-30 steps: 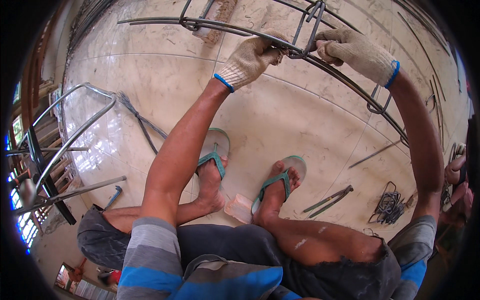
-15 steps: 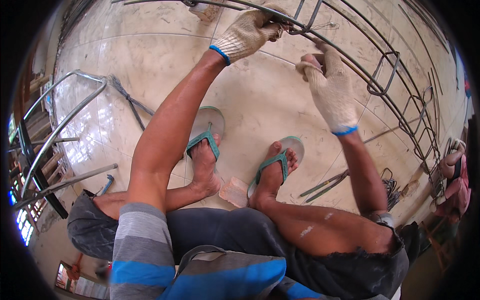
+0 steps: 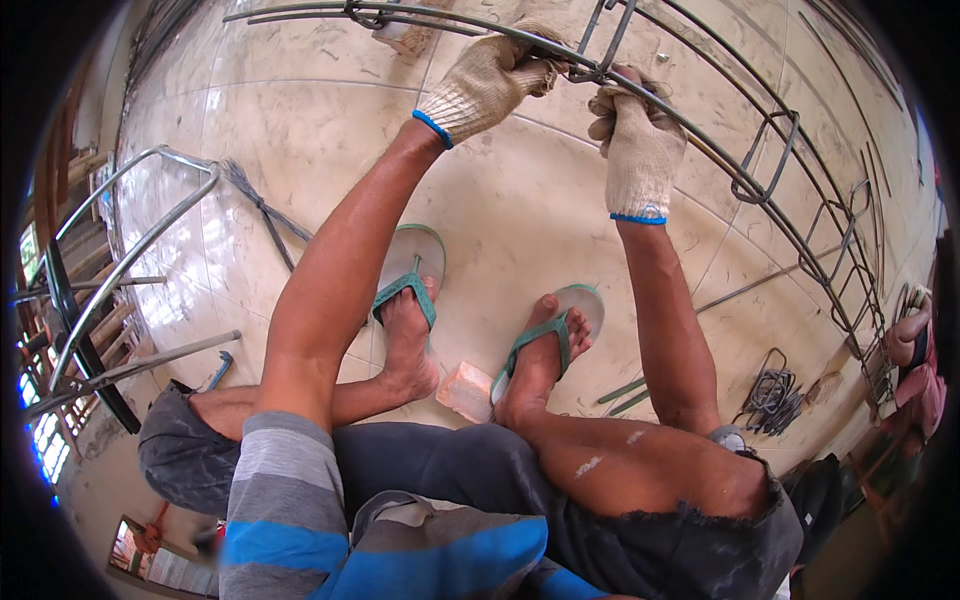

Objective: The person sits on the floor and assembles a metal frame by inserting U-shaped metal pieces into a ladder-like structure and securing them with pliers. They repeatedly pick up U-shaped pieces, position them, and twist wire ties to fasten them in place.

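Note:
A long cage of steel reinforcing bars (image 3: 735, 165) with bent square stirrups runs across the top and down the right side. My left hand (image 3: 490, 85), in a knitted cream glove with a blue cuff, is closed around a lower bar just left of a stirrup (image 3: 606, 42). Right of that stirrup, my gloved right hand (image 3: 640, 145) is closed against the same bar. Its fingers are curled and partly hidden, so what they pinch cannot be made out.
Between my sandalled feet lies a brick piece (image 3: 466, 391). A tool's green handles (image 3: 625, 397) lie partly behind my right forearm, near a bundle of bent wire (image 3: 772, 398). A bent metal frame (image 3: 130, 255) stands left. Another person (image 3: 915, 360) is at far right.
My right hand has moved up and left to the bar beside the stirrup, its fingers curling in. My left hand stays on the bar. The cage sits slightly lower in view.

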